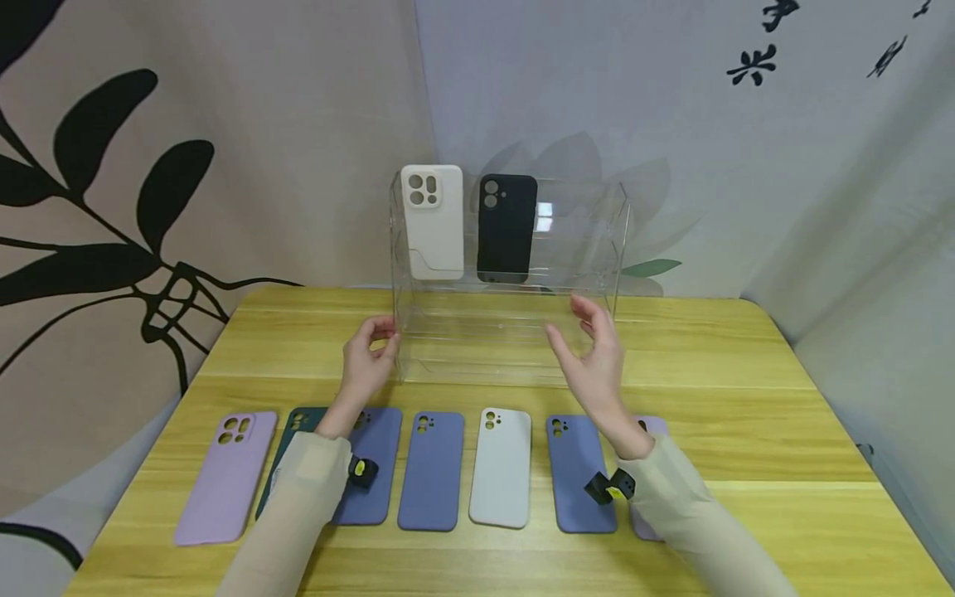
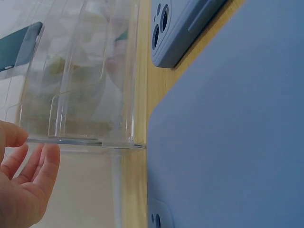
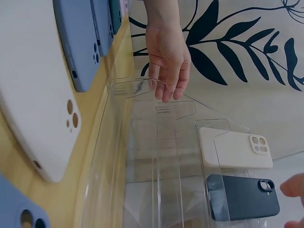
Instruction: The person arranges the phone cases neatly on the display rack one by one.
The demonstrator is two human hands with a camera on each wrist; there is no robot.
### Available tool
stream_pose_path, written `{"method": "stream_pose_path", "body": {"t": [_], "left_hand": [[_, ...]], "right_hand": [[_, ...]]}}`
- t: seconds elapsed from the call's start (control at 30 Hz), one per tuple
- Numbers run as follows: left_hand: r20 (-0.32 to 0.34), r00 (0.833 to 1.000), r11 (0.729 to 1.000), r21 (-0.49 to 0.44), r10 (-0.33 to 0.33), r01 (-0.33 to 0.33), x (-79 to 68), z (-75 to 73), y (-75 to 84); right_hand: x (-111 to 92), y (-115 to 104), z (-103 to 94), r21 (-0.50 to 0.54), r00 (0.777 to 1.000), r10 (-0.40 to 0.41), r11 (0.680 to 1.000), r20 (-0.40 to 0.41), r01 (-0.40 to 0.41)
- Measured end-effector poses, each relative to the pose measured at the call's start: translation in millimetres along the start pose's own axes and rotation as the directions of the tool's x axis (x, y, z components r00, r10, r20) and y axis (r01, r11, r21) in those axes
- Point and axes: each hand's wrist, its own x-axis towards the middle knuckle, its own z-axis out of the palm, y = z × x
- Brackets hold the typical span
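A clear stepped display rack (image 1: 507, 327) stands at the back of the table. A white phone case (image 1: 440, 224) and a black phone case (image 1: 507, 228) lean on its top tier. With thumb and fingers on either side, my left hand (image 1: 368, 361) pinches the edge of the rack's left side panel; that hand also shows in the right wrist view (image 3: 168, 59). My right hand (image 1: 599, 361) is in front of the rack's right part, thumb and fingers spread, nothing between them. The head view does not show it clearly touching the rack.
Across the front lies a row of phone cases: a lilac one (image 1: 227, 477), a dark green one (image 1: 297, 424), blue ones (image 1: 431, 471), a pale grey one (image 1: 501, 468) and another lilac one (image 1: 655, 425) partly under my right forearm. Patterned cloth (image 1: 313, 166) hangs behind the table.
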Motion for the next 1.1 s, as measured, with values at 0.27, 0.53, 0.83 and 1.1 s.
{"method": "stream_pose_path", "body": {"t": [0.27, 0.53, 0.83, 1.1], "left_hand": [[-0.001, 1.000, 1.000, 0.014, 0.008, -0.008, -5.0, -2.7, 24.9], [-0.008, 1.000, 1.000, 0.004, 0.008, -0.008, 1.9, 0.8, -7.9], [-0.008, 1.000, 1.000, -0.004, 0.003, -0.003, 1.9, 1.2, -10.3], [-0.013, 1.000, 1.000, -0.003, 0.018, -0.018, 2.1, 1.6, -11.5]], "right_hand": [[-12.6, 18.7, -8.1, -0.030, 1.000, 0.023, 0.999, 0.005, -0.023], [-27.1, 16.3, -16.4, -0.062, 0.999, 0.021, 0.998, 0.038, -0.018], [-51.7, 41.9, -27.1, -0.054, 0.992, 0.094, 0.994, 0.089, -0.090], [-67.4, 52.0, -40.1, -0.061, 0.984, 0.159, 0.986, 0.086, -0.154]]}}
